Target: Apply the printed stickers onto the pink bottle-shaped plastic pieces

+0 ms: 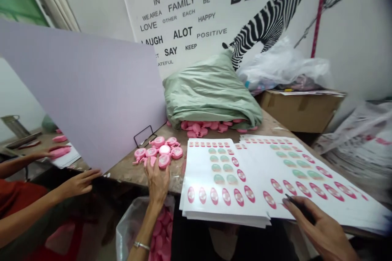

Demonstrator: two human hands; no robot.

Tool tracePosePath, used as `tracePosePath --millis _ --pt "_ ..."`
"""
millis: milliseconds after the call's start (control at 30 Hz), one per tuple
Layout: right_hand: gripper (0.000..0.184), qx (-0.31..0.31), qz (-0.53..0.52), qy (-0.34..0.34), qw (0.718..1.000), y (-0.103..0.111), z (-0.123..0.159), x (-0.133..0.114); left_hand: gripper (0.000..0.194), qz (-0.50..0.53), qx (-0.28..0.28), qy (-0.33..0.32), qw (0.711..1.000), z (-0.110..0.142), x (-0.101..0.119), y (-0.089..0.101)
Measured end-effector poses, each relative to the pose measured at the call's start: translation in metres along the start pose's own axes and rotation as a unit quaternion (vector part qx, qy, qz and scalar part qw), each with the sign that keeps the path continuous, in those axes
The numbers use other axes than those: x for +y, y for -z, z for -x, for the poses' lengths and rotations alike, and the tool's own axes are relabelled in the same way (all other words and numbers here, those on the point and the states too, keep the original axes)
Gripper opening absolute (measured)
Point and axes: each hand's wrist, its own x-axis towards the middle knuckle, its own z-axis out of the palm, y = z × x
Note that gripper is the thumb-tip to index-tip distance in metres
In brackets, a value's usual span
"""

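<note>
My left hand point(157, 180) lies flat on the table edge, fingers stretched out, its tips touching a cluster of pink round lids point(161, 151) with stickers on top. My right hand point(321, 228) rests at the near edge of the sticker sheets point(275, 179) and pinches a thin dark tool point(295, 205) whose tip points at a row of red oval stickers. Two stacks of white sheets with red and green oval stickers lie side by side in front of me.
A co-worker at the left holds a large lilac board point(82, 94) with one hand point(78, 183); their other hand point(45, 153) is on a pink piece. A green bundle point(211, 94), more pink lids point(205, 127), a cardboard box point(303, 108) and a bag of lids point(161, 232) are nearby.
</note>
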Motion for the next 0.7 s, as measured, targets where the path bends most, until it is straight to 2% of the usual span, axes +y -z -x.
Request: tracePosePath --millis 100,167,267,333,433,533,633,700 --pt "0.039 0.022 0.005 0.059 0.998 0.004 -0.016 -0.014 0.039 0.09 0.005 -0.035 0.995 0.012 0.023 -0.002" --pt "0.036 -0.01 -0.002 0.105 0.994 0.0 -0.031 -0.025 0.036 0.129 -0.021 -0.042 0.991 0.02 0.037 -0.004" --pt "0.035 -0.091 -0.02 0.179 0.979 -0.013 -0.06 -0.045 0.031 0.185 -0.069 -0.026 0.98 0.027 0.052 -0.005" --pt "0.036 -0.138 -0.023 0.222 0.965 -0.027 -0.082 -0.058 0.029 0.216 -0.105 -0.005 0.971 0.022 0.057 -0.006" --pt "0.032 -0.182 -0.009 0.254 0.95 -0.05 -0.11 -0.065 0.027 0.219 -0.148 0.021 0.964 -0.005 0.063 -0.017" --pt "0.03 -0.226 0.017 0.271 0.936 -0.073 -0.121 -0.053 0.025 0.183 -0.171 0.041 0.967 -0.051 0.074 -0.047" --pt "0.031 -0.245 0.017 0.289 0.925 -0.086 -0.12 -0.031 0.023 0.12 -0.193 0.068 0.971 -0.104 0.091 -0.096" --pt "0.031 -0.244 -0.006 0.278 0.929 -0.088 -0.121 -0.016 0.028 0.076 -0.21 0.089 0.971 -0.136 0.105 -0.134"
